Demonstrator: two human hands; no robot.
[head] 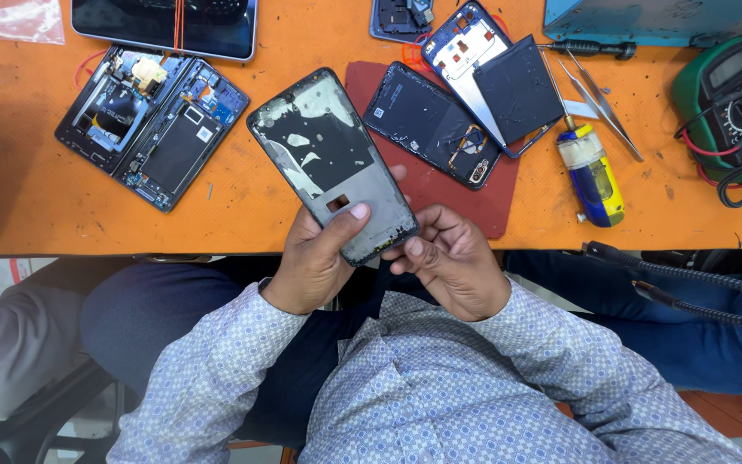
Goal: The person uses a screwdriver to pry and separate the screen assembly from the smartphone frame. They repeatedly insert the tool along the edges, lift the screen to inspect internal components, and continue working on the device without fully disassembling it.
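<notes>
My left hand (315, 258) grips a stripped grey phone frame (328, 159) near its lower end, thumb pressed on the inner face beside a small cut-out. The frame tilts up and to the left over the orange table's front edge (36, 215). My right hand (453, 262) curls at the frame's bottom right corner, fingertips touching its edge. Patches of pale adhesive residue show on the frame's dark upper part.
On the table lie a dark red mat (474, 202) with a black phone back (431, 125), two opened phones (152, 120), another blue frame with a black battery (517, 86), tweezers (607, 112), a blue-yellow screwdriver (592, 172), and a green multimeter (727, 94). A braided cable (689, 292) runs at right.
</notes>
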